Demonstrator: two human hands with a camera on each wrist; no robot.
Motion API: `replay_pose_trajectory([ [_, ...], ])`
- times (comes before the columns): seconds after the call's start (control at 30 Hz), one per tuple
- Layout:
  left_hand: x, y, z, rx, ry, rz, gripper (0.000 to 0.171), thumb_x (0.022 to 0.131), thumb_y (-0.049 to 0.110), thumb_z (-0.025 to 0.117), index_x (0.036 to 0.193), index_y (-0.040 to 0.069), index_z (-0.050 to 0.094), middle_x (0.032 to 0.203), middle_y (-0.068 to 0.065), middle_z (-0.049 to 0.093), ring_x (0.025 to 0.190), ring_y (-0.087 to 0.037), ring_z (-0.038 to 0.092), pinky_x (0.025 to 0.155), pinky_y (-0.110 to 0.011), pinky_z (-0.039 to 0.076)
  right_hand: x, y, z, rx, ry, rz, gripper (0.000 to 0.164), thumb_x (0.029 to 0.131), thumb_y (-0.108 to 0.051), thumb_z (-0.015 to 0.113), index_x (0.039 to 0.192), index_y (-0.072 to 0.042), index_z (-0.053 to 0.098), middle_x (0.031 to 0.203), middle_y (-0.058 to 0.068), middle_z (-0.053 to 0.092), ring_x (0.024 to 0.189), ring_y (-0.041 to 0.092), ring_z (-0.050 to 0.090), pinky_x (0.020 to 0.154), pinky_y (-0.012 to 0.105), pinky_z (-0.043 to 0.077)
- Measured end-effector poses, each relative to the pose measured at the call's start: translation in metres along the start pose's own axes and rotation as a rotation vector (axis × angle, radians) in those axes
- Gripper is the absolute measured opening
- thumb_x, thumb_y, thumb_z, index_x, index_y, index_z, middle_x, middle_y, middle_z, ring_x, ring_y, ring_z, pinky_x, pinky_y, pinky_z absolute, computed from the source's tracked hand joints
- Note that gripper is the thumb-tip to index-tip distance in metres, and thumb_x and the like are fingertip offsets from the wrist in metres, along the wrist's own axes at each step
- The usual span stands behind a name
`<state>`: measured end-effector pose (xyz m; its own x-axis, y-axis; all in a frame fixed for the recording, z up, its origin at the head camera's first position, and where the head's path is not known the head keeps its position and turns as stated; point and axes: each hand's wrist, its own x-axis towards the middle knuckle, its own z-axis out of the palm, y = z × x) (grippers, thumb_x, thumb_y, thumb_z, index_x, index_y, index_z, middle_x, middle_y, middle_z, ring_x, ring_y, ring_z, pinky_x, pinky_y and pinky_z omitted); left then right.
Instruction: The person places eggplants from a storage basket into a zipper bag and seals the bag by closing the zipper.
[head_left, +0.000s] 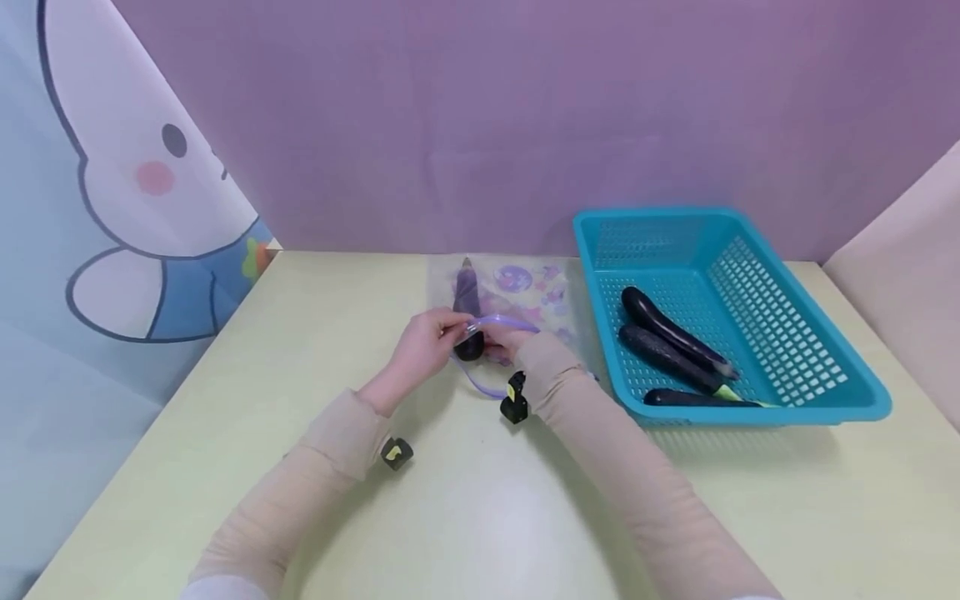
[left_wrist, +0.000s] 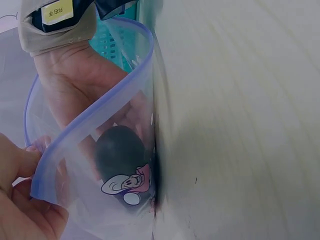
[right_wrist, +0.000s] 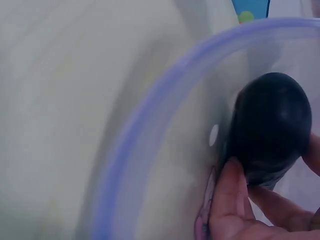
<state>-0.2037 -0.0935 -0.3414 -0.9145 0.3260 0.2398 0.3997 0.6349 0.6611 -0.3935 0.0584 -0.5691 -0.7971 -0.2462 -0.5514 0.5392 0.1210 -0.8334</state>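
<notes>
A clear zip bag (head_left: 558, 321) with a purple rim and cartoon prints lies at the table's back, its mouth towards me. Inside it is a dark eggplant (head_left: 467, 292), stem end pointing to the wall. My left hand (head_left: 422, 348) pinches the bag's rim at the left side of the mouth. Through that mouth reaches my right hand (head_left: 506, 340), its fingers (right_wrist: 230, 197) round the eggplant's blunt end. In the left wrist view the right palm (left_wrist: 80, 82) shows behind the lifted purple rim (left_wrist: 102, 102).
A blue-green plastic basket (head_left: 866, 392) stands on the right, close beside the bag. Three more eggplants (head_left: 671, 329) lie in it. The pale table (head_left: 480, 517) ends at a purple cloth wall (head_left: 420, 125) behind. A cartoon-printed cloth (head_left: 112, 208) hangs at the left.
</notes>
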Motion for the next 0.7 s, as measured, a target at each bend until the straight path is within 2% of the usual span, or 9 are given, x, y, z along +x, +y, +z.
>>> replay_pose_trajectory([
  [0.03,-0.001,0.000,0.001,-0.003,-0.003,-0.002,0.020,0.090,0.000,0.057,0.106,0.000,0.070,0.091,-0.014,0.070,0.077,-0.022,0.061,0.069,-0.030,0.051,0.014,0.007,-0.003,0.016,-0.004,-0.003,0.035,0.080,-0.035,0.070,0.110,-0.017,0.066,0.111,0.006,0.067,0.101,0.023,0.064,0.084,0.034,0.050],
  [0.17,-0.005,0.000,0.003,-0.013,0.003,-0.006,0.020,0.090,0.000,0.058,0.105,0.000,0.070,0.090,-0.014,0.070,0.077,-0.022,0.061,0.070,-0.030,0.051,0.082,0.040,-0.018,0.035,-0.014,0.023,0.044,0.075,-0.039,0.076,0.114,-0.020,0.065,0.114,0.005,0.067,0.103,0.024,0.064,0.089,0.039,0.049],
  [0.23,-0.006,0.000,0.003,-0.018,0.012,-0.005,0.019,0.089,-0.001,0.058,0.104,0.000,0.070,0.089,-0.014,0.070,0.077,-0.022,0.061,0.069,-0.032,0.051,0.099,0.048,-0.022,0.027,-0.051,0.013,0.050,0.072,-0.040,0.077,0.116,-0.020,0.063,0.117,0.004,0.066,0.105,0.024,0.064,0.091,0.040,0.048],
  [0.33,-0.008,0.000,0.004,-0.020,0.006,-0.006,0.019,0.089,-0.001,0.058,0.103,0.000,0.071,0.090,-0.014,0.070,0.077,-0.021,0.061,0.070,-0.031,0.051,0.090,0.047,-0.022,0.023,-0.085,-0.012,0.054,0.069,-0.038,0.081,0.115,-0.016,0.064,0.118,0.006,0.066,0.103,0.024,0.064,0.088,0.039,0.050],
  [0.47,-0.009,-0.001,0.004,-0.025,-0.007,-0.019,0.019,0.090,0.000,0.058,0.104,0.001,0.070,0.090,-0.013,0.070,0.076,-0.020,0.060,0.068,-0.028,0.050,0.019,0.019,-0.005,0.045,-0.051,-0.013,0.051,0.077,-0.028,0.076,0.121,-0.008,0.060,0.126,0.013,0.059,0.110,0.028,0.059,0.090,0.039,0.050],
  [0.53,-0.008,-0.001,0.003,-0.029,-0.003,-0.011,0.019,0.090,-0.001,0.058,0.105,0.000,0.070,0.091,-0.014,0.070,0.076,-0.020,0.060,0.068,-0.028,0.050,0.000,0.011,-0.001,0.045,-0.038,-0.038,0.046,0.081,-0.026,0.071,0.122,-0.006,0.059,0.126,0.015,0.058,0.110,0.028,0.058,0.090,0.037,0.050],
  [0.57,-0.007,-0.002,0.003,-0.029,0.001,-0.005,0.020,0.090,-0.001,0.058,0.105,0.000,0.070,0.091,-0.014,0.070,0.076,-0.020,0.060,0.068,-0.028,0.050,0.001,0.010,-0.001,0.036,-0.037,-0.036,0.043,0.083,-0.026,0.069,0.120,-0.007,0.059,0.124,0.015,0.059,0.109,0.028,0.058,0.090,0.037,0.050],
  [0.63,-0.006,-0.002,0.002,-0.030,0.004,0.008,0.020,0.090,-0.001,0.058,0.105,-0.001,0.070,0.091,-0.014,0.070,0.076,-0.021,0.060,0.067,-0.028,0.051,0.023,0.016,-0.007,0.024,-0.041,-0.023,0.036,0.083,-0.029,0.068,0.115,-0.011,0.062,0.118,0.010,0.062,0.106,0.025,0.059,0.088,0.037,0.049],
  [0.7,-0.004,-0.002,0.001,-0.025,0.003,0.015,0.020,0.090,-0.002,0.058,0.105,-0.001,0.070,0.092,-0.014,0.070,0.076,-0.021,0.061,0.067,-0.028,0.051,0.074,0.034,-0.018,-0.011,-0.041,-0.005,0.033,0.079,-0.035,0.071,0.105,-0.017,0.065,0.109,0.005,0.066,0.098,0.021,0.061,0.082,0.037,0.049],
])
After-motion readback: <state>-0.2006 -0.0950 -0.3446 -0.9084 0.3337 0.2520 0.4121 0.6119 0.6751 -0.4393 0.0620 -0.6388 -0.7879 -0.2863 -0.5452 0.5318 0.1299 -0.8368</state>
